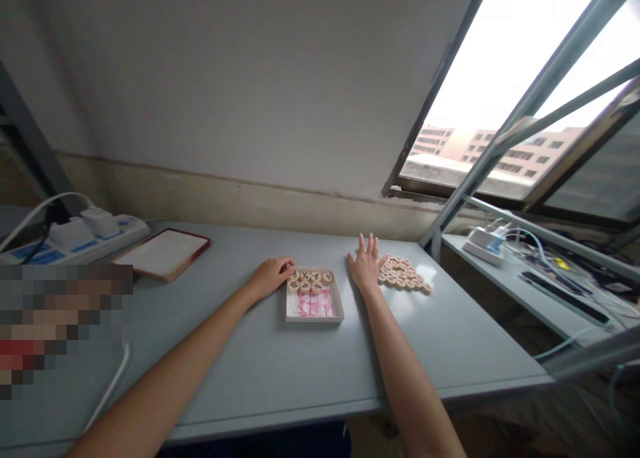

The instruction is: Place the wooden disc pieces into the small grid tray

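Observation:
A shallow white box [340, 311] rests on the grey desk, with several round wooden Chinese chess pieces [317, 287] in two rows at its far end. Folded paper with pink lines [314, 303] covers the near part of its floor. My left hand [271, 276] has its fingers bent over the box's far left corner, gripping the edge. To the right of the box, my right hand [367, 269] is open, fingers spread, with nothing visible in it. Just beyond its right side lies a loose cluster of Chinese chess pieces [403, 275], which the hand partly overlaps in view.
At the left stand a white power strip [125, 229] and a flat white panel with a brown rim [167, 253]. A metal post [435, 246] rises at the desk's right back corner. Beyond it, another desk [520, 291] carries cables and a charger. A wall closes off the back.

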The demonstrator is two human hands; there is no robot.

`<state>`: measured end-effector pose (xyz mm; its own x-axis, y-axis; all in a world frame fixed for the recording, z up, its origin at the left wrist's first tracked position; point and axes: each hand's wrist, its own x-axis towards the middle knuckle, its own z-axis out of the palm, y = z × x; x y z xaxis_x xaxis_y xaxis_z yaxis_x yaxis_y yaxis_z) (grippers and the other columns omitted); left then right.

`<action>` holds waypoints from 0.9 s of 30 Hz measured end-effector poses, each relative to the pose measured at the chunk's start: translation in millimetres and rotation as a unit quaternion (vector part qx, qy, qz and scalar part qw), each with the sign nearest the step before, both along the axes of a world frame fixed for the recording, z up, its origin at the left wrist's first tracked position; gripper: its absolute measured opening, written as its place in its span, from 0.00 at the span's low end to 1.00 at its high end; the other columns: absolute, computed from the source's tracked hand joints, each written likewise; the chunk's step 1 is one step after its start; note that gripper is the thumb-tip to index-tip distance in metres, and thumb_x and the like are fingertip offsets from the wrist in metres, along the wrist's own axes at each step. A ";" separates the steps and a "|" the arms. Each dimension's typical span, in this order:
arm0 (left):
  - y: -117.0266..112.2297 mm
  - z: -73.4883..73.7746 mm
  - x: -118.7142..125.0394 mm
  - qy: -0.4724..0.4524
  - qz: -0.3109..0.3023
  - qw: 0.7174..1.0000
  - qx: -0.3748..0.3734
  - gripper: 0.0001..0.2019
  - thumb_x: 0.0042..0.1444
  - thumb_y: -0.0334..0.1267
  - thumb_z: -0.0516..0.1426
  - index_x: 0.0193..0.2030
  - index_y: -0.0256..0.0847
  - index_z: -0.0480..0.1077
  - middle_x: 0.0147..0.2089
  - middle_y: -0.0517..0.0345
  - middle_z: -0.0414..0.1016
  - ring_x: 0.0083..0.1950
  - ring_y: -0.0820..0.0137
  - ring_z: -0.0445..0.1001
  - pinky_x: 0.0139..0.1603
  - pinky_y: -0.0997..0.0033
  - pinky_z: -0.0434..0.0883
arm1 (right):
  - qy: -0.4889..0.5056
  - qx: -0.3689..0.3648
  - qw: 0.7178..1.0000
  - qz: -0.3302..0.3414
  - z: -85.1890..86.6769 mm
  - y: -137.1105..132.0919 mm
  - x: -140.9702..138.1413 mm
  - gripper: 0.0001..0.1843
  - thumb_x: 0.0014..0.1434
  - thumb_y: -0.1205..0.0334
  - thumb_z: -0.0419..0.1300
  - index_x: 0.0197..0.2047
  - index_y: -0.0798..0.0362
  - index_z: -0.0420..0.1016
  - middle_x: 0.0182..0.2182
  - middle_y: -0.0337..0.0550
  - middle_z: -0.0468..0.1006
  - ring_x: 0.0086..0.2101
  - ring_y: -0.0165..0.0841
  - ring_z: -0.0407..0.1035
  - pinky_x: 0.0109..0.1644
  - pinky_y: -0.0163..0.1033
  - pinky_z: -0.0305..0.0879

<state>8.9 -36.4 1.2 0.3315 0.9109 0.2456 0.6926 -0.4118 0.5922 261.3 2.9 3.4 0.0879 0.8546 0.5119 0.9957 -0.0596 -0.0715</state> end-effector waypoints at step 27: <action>1.0 2.0 -0.4 0.003 0.000 1.000 -0.008 0.14 0.55 0.42 0.47 0.39 0.40 0.70 0.33 0.56 0.75 0.32 0.71 0.70 0.33 0.75 0.61 | 0.326 -0.163 0.881 0.300 70.1 -29.2 14.0 0.21 0.52 0.51 0.55 0.47 0.53 0.72 0.39 0.46 0.76 0.37 0.36 0.68 0.41 0.40 0.63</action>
